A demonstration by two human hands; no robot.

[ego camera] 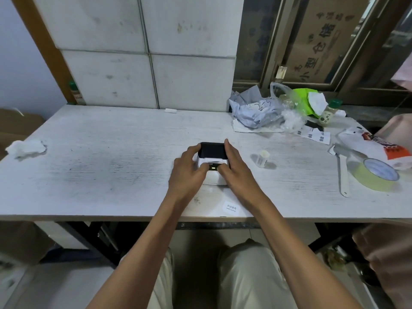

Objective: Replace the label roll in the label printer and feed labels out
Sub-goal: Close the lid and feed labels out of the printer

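Observation:
A small white label printer [213,175] with a black lid [212,150] sits at the middle of the white table [100,163]. A green light glows on its top. My left hand [189,172] grips its left side, thumb beside the light. My right hand [236,172] grips its right side, with the thumb close to the light and the fingers along the lid's edge. A small white label roll [262,158] stands on the table just right of the printer. One white label printed "welcome" [231,207] lies near the front edge.
A crumpled tissue [25,148] lies at the far left. At the back right are a grey mailer bag [254,112], plastic wrap, a green packet and a spice bottle [327,112]. A tape roll [376,175] and a white stick [342,175] lie at the right.

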